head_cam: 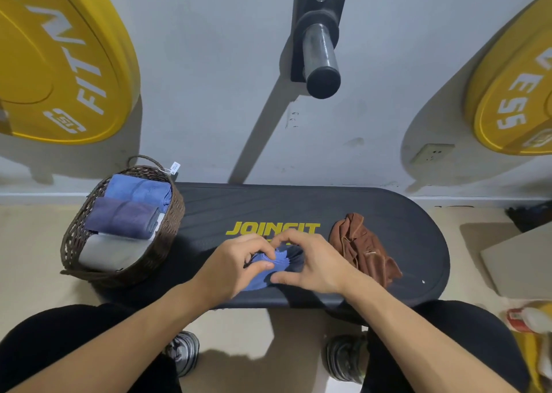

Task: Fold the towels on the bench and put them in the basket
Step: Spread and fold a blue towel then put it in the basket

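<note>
2 yellow weight plates (pixel 59 58) (pixel 516 94) hang on the grey wall (pixel 194 64), far beyond the hands, 1 to each side. Steel bar peg (pixel 321 55) juts out between them, straight ahead. Wall socket (pixel 433 152) low, ahead-right. 2 shoes (pixel 182 352) (pixel 346 356) on beige floor (pixel 27 258), nearer than the hands. Red-and-white bottle (pixel 527 318) far right.

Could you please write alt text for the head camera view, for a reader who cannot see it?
A person's left hand and right hand pinch a bunched blue towel on a dark bench. A crumpled brown towel lies to the right, and a wicker basket on the left holds three folded towels.
</note>
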`<state>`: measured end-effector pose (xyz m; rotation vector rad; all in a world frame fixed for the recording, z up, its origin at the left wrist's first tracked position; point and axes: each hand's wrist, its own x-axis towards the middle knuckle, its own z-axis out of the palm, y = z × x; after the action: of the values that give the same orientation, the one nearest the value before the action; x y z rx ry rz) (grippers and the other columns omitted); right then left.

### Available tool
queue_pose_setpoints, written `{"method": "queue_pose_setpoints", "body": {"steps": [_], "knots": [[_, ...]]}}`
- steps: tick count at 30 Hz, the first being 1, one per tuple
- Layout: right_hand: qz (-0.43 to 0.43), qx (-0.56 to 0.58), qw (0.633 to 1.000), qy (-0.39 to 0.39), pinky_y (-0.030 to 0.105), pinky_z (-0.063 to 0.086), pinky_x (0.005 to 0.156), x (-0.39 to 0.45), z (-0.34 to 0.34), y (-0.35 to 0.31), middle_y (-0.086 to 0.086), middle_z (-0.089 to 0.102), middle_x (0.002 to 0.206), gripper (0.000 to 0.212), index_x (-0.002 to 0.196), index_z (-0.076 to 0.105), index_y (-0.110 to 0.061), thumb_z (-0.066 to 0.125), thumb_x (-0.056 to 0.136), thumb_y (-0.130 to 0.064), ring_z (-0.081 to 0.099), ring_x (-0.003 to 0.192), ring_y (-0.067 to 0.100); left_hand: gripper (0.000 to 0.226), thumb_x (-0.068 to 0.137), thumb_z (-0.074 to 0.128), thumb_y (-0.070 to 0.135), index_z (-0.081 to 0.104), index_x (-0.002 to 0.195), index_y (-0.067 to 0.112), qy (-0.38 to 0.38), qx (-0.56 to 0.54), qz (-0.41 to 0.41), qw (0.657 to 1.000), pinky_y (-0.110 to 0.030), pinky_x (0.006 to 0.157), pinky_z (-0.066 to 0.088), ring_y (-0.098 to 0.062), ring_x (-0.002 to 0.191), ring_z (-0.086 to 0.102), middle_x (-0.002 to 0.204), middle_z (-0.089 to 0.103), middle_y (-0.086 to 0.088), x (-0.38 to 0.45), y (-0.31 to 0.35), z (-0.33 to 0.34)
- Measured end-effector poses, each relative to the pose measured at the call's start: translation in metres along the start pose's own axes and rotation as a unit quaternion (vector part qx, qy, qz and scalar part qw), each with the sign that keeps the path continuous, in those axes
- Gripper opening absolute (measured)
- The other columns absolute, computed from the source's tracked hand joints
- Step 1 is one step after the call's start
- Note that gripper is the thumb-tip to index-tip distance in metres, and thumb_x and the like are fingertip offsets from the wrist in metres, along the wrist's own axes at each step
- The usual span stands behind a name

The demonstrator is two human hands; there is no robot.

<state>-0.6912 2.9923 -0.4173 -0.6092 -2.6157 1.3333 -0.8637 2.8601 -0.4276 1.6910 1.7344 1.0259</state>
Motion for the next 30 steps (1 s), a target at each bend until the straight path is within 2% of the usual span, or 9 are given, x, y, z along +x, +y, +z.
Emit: {"method": "queue_pose_setpoints", "body": {"steps": [3, 7, 11, 14, 16, 19, 22, 26, 30], "knots": [[0.033, 0.037, 0.998, 0.041, 0.031, 0.05, 0.083, 0.003, 0.011, 0.009, -0.012, 0.065, 0.094, 0.041, 0.098, 0.061, -0.022, 0.088, 0.071, -0.035, 0.062, 0.09, 0.008, 0.011, 0.084, 0.075, 0.019, 0.069, 0.091, 0.025, 0.011, -0.023, -0.037, 0.999, -0.04, 0.067, 0.047, -0.025, 0.069, 0.055, 0.088, 0.066, 0.006, 0.003, -0.012, 0.004], [0.044, 0.021, 0.998, 0.048, 0.036, 0.049, 0.078, 0.01, 0.015, 0.016, -0.008, 0.065, 0.086, 0.031, 0.087, 0.06, -0.02, 0.084, 0.076, -0.036, 0.059, 0.081, 0.012, 0.029, 0.077, 0.084, 0.015, 0.07, 0.094, 0.034, 0.044, -0.135, -0.136, 0.98, -0.032, 0.066, 0.052, -0.022, 0.065, 0.06, 0.078, 0.069, 0.003, 0.009, -0.021, 0.008], [0.046, 0.004, 0.998, 0.049, 0.033, 0.05, 0.078, 0.016, 0.009, 0.021, -0.011, 0.065, 0.085, 0.023, 0.085, 0.062, -0.023, 0.081, 0.081, -0.035, 0.059, 0.079, 0.009, 0.039, 0.071, 0.087, 0.009, 0.071, 0.102, 0.027, 0.055, -0.223, -0.188, 0.955, -0.022, 0.075, 0.057, -0.014, 0.083, 0.073, 0.091, 0.076, 0.006, 0.017, -0.025, 0.011], [0.057, 0.031, 0.995, 0.082, 0.029, 0.044, 0.059, 0.02, 0.004, 0.022, 0.0, 0.063, 0.072, 0.022, 0.085, 0.061, -0.024, 0.081, 0.081, -0.033, 0.047, 0.058, 0.01, 0.044, 0.075, 0.084, 0.008, 0.068, 0.109, 0.031, 0.059, -0.203, -0.163, 0.964, -0.018, 0.078, 0.055, -0.013, 0.092, 0.072, 0.099, 0.076, 0.008, 0.021, -0.026, 0.009], [0.06, 0.059, 0.992, 0.094, 0.022, 0.036, 0.054, 0.022, 0.002, 0.023, -0.001, 0.059, 0.066, 0.023, 0.086, 0.06, -0.024, 0.081, 0.081, -0.031, 0.041, 0.053, 0.01, 0.042, 0.076, 0.084, 0.009, 0.067, 0.106, 0.033, 0.072, -0.165, -0.141, 0.973, -0.019, 0.078, 0.055, -0.016, 0.091, 0.071, 0.099, 0.074, 0.007, 0.022, -0.025, 0.008], [0.062, 0.092, 0.988, 0.104, 0.017, 0.033, 0.053, 0.022, 0.003, 0.023, -0.014, 0.052, 0.061, 0.024, 0.086, 0.059, -0.024, 0.082, 0.081, -0.029, 0.039, 0.052, 0.009, 0.036, 0.076, 0.084, 0.01, 0.065, 0.096, 0.033, 0.094, -0.124, -0.118, 0.981, -0.017, 0.076, 0.053, -0.015, 0.082, 0.069, 0.092, 0.071, 0.011, 0.022, -0.021, 0.008], [0.061, 0.105, 0.987, 0.104, 0.017, 0.034, 0.055, 0.021, 0.003, 0.021, -0.017, 0.054, 0.064, 0.025, 0.086, 0.059, -0.023, 0.083, 0.08, -0.029, 0.042, 0.054, 0.007, 0.029, 0.076, 0.085, 0.021, 0.066, 0.088, 0.038, 0.087, -0.083, -0.106, 0.987, -0.016, 0.072, 0.051, -0.01, 0.073, 0.065, 0.088, 0.07, 0.016, 0.021, -0.016, 0.007], [0.043, 0.119, 0.988, 0.09, 0.031, 0.046, 0.062, 0.02, 0.004, 0.016, -0.008, 0.063, 0.079, 0.03, 0.093, 0.061, -0.02, 0.084, 0.079, -0.032, 0.053, 0.066, 0.007, 0.037, 0.074, 0.086, 0.021, 0.067, 0.087, 0.05, 0.097, -0.075, -0.101, 0.987, -0.027, 0.064, 0.051, -0.01, 0.062, 0.06, 0.087, 0.071, 0.017, 0.021, -0.012, 0.006], [0.053, 0.078, 0.995, 0.043, 0.038, 0.046, 0.067, 0.021, 0.0, 0.021, -0.004, 0.06, 0.08, 0.035, 0.088, 0.059, -0.022, 0.087, 0.072, -0.035, 0.052, 0.07, 0.019, 0.024, 0.074, 0.084, 0.015, 0.074, 0.085, 0.034, 0.129, -0.067, -0.072, 0.987, -0.01, 0.065, 0.041, 0.0, 0.066, 0.055, 0.089, 0.069, 0.018, 0.022, -0.013, 0.007]]}}
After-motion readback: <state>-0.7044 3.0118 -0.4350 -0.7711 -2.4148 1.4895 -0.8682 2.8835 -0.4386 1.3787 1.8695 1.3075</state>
